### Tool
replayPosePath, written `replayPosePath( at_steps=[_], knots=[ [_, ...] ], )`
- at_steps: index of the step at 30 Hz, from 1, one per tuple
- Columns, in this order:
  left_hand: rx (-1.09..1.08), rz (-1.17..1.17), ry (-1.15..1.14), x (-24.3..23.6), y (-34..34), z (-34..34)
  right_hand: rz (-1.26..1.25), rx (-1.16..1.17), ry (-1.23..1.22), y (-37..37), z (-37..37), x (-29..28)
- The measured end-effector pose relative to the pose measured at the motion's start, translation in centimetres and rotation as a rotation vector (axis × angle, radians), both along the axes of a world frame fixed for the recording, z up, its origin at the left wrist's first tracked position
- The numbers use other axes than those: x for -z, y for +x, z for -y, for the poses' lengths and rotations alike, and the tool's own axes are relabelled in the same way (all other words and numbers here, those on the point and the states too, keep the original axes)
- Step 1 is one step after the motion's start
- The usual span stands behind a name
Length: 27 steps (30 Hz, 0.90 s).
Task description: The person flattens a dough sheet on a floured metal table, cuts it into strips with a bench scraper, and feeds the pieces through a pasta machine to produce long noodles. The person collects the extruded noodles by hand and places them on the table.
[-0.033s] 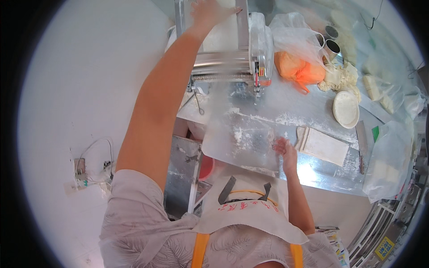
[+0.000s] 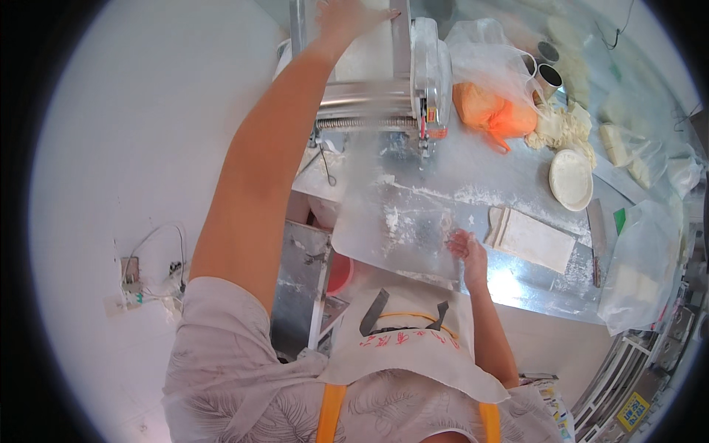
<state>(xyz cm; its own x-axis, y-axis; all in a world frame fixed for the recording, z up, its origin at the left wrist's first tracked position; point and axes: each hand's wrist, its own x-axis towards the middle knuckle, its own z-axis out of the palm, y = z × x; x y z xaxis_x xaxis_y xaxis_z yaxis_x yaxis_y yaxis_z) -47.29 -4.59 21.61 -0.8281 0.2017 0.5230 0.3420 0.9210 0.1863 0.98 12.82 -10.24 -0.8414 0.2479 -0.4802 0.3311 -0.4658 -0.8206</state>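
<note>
My left hand (image 2: 348,21) reaches to the top edge with its thumb stretched out. It lies over a pale sheet of dough (image 2: 367,63) on the feed tray of a dough-rolling machine (image 2: 365,96), and part of the hand is cut off by the picture's edge. Lower down, my right hand (image 2: 468,249) is over the floured metal table (image 2: 421,199) near its front edge. Its fingers are loosely bent and apart, with nothing seen in them. Just right of it lies a folded stack of dough sheets (image 2: 535,240).
Right of the machine are an orange bag (image 2: 491,111), a clear bag (image 2: 484,55), metal cylinders (image 2: 548,80) and dough scraps (image 2: 561,129). A round white dish (image 2: 571,179), a knife (image 2: 596,244) and another plastic bag (image 2: 636,269) lie farther right. Below stands a red bucket (image 2: 340,273).
</note>
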Motion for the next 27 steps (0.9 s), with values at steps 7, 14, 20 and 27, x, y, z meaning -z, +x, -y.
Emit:
replayPosePath(
  at_steps=[7,14,20,27],
  knots=[
    [-0.053,0.297,0.003,-1.3,2.1,-0.5,-0.019,-0.228,-0.024,-0.2,3.9,-1.3],
    [-0.088,0.108,-0.013,-0.5,3.3,1.0,-0.025,-0.163,0.073,-3.1,6.1,-4.6],
    [0.020,0.199,-0.121,1.5,2.2,1.1,0.047,-0.053,0.107,0.7,5.4,-3.4],
    [-0.041,0.161,-0.160,1.4,1.2,3.0,0.127,0.069,0.183,4.2,0.6,-2.3]
  ],
)
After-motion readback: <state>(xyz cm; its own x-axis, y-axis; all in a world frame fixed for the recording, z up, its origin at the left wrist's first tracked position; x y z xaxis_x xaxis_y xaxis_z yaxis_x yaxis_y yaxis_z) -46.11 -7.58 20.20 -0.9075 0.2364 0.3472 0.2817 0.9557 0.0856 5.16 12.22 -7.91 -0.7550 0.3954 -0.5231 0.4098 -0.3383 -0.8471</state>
